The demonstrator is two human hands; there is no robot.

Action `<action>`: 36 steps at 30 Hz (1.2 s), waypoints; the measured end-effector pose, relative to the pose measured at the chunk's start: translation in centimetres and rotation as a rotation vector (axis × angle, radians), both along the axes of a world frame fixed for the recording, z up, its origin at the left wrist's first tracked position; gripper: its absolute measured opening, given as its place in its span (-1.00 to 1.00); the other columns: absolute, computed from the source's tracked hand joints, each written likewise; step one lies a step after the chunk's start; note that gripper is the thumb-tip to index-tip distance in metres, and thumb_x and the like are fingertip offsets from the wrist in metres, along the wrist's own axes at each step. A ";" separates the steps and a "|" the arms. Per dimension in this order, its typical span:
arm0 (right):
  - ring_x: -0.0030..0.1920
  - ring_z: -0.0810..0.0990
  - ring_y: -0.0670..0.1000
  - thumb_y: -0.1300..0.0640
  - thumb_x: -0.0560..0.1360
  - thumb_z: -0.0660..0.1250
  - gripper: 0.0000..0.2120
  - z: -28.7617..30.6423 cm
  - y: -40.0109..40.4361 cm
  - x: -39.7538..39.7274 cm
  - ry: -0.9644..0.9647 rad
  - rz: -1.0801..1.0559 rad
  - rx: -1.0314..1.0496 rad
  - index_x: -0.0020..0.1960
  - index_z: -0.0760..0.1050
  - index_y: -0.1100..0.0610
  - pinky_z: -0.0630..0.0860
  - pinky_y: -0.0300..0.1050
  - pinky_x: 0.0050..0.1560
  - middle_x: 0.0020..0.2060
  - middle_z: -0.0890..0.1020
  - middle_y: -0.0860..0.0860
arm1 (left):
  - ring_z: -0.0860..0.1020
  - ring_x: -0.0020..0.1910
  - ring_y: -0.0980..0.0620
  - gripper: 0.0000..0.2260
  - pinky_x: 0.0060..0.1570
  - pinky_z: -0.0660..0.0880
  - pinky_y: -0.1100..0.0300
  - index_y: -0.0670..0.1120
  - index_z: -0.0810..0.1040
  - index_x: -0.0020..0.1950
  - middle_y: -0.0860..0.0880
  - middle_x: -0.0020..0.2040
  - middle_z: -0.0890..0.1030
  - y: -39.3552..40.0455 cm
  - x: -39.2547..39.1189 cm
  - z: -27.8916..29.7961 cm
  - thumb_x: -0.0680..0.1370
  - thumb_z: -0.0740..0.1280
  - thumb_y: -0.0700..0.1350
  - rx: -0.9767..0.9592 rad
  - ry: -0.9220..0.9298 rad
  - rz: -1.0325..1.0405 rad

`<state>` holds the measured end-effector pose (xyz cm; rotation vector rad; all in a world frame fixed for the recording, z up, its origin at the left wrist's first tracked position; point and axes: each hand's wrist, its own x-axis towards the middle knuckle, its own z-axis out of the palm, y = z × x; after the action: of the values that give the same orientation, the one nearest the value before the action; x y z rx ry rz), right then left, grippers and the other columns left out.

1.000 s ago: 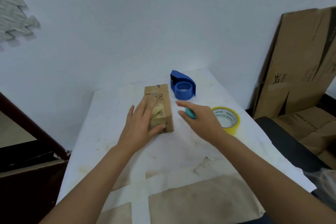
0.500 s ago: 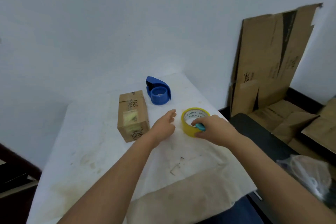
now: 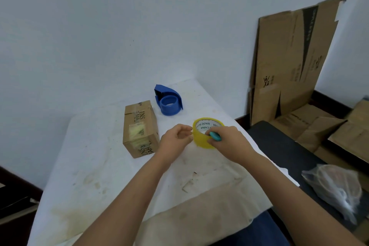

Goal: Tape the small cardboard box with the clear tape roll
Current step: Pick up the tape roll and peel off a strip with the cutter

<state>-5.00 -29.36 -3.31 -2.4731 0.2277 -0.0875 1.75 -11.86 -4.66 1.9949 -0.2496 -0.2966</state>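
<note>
The small cardboard box [image 3: 139, 129] lies on the white table [image 3: 95, 166], with yellowed tape patches on its top. To its right stands the clear, yellowish tape roll [image 3: 202, 139] with a printed white core. My right hand [image 3: 229, 146] grips the roll's near right side and also holds a small teal tool [image 3: 215, 136] against it. My left hand [image 3: 175, 142] is curled, and its fingertips pinch at the roll's left edge. The box is a short way left of my left hand and untouched.
A blue tape dispenser [image 3: 169, 100] sits behind the box near the wall. Flattened cardboard sheets [image 3: 289, 62] lean against the wall at right, above more cardboard on the floor. A crumpled plastic bag [image 3: 335, 187] lies on a dark surface beside the table's right edge.
My left hand has left the box and moved right to the tape roll. My right hand has reached the roll and taken hold of it. The view has swung to the right.
</note>
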 end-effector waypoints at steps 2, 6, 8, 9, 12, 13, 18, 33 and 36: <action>-0.02 0.60 0.06 0.07 0.49 0.37 -0.78 0.5 0.2 0.0 -0.033 -0.017 0.148 0.12 0.63 0.03 0.51 -0.11 -0.08 0.04 0.67 0.06 | 0.61 -0.02 0.09 -0.87 0.03 0.55 0.22 -0.03 0.62 0.05 0.03 -0.04 0.66 0.1 0.0 0.7 0.51 0.41 -0.15 -0.029 -0.057 0.031; -0.33 0.46 -0.10 0.11 0.50 0.38 -0.83 1.7 1.0 -0.6 -0.031 -0.042 0.549 0.06 0.66 0.07 0.35 -0.29 -0.35 -0.27 0.60 -0.05 | 0.56 -0.16 0.14 -0.94 -0.17 0.46 0.35 -0.07 0.64 -0.04 0.05 -0.17 0.63 0.6 -0.4 3.2 0.52 0.41 -0.12 -0.075 -0.101 0.072; -0.44 0.35 -0.11 0.11 0.52 0.37 -0.82 2.2 1.4 -1.2 0.045 -0.039 0.710 0.08 0.65 0.09 0.30 -0.31 -0.45 -0.38 0.47 -0.06 | 0.52 -0.25 0.18 -0.92 -0.30 0.41 0.44 -0.10 0.64 -0.04 0.08 -0.22 0.59 1.2 -0.7 4.3 0.54 0.39 -0.11 -0.043 -0.139 0.068; -0.46 0.31 -0.10 0.10 0.52 0.37 -0.82 2.4 1.7 -1.5 0.072 -0.018 0.755 0.08 0.64 0.10 0.28 -0.30 -0.47 -0.39 0.43 -0.03 | 0.50 -0.26 0.19 -0.91 -0.35 0.41 0.46 -0.11 0.63 -0.04 0.08 -0.22 0.59 1.5 -1.0 4.8 0.55 0.38 -0.10 -0.017 -0.156 0.055; -0.46 0.30 -0.15 -0.01 0.51 0.38 -0.77 3.0 2.7 -1.8 0.075 0.044 0.662 0.12 0.61 0.03 0.25 -0.32 -0.43 -0.27 0.48 0.00 | 0.51 -0.23 0.18 -0.92 -0.30 0.41 0.40 -0.05 0.65 -0.04 0.07 -0.18 0.61 2.5 -1.5 5.9 0.55 0.39 -0.07 0.141 -0.219 -0.058; -0.43 0.33 -0.16 -0.05 0.50 0.38 -0.73 3.1 3.1 -1.8 0.052 0.054 0.570 0.18 0.57 -0.03 0.27 -0.34 -0.38 -0.21 0.51 -0.05 | 0.51 -0.22 0.20 -0.93 -0.28 0.41 0.37 -0.01 0.65 -0.05 0.09 -0.18 0.62 2.7 -1.8 6.1 0.54 0.39 -0.05 0.231 -0.249 -0.112; -0.22 0.54 -0.15 0.04 0.49 0.41 -0.70 3.1 4.7 -1.7 0.004 0.177 0.500 0.21 0.54 -0.09 0.41 -0.34 -0.20 -0.18 0.60 -0.14 | 0.53 -0.14 0.14 -0.96 -0.20 0.45 0.30 0.01 0.62 -0.06 0.07 -0.14 0.60 3.2 -2.9 7.0 0.55 0.37 -0.08 0.415 -0.354 -0.218; -0.44 0.50 -0.25 0.04 0.47 0.43 -0.82 0.8 5.8 -2.1 -0.001 0.057 0.684 0.04 0.55 -0.13 0.35 -0.39 -0.36 -0.33 0.52 -0.17 | 0.48 -0.09 0.11 -0.93 -0.06 0.51 0.16 0.00 0.59 -0.03 0.06 -0.11 0.56 3.6 -4.6 6.6 0.58 0.32 -0.06 0.453 -0.541 -0.276; -0.28 0.53 -0.17 0.00 0.47 0.43 -0.72 0.8 6.0 -2.2 -0.029 0.044 0.591 0.17 0.57 -0.04 0.36 -0.41 -0.28 -0.21 0.57 -0.15 | 0.48 -0.09 0.10 -0.93 -0.05 0.52 0.13 -0.01 0.58 -0.03 0.05 -0.10 0.55 3.6 -4.8 6.7 0.59 0.31 -0.07 0.467 -0.532 -0.274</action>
<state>-7.17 -23.37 -2.52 -1.8858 0.1579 -0.0308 -3.08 -8.28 2.00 2.4797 -0.8606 0.0191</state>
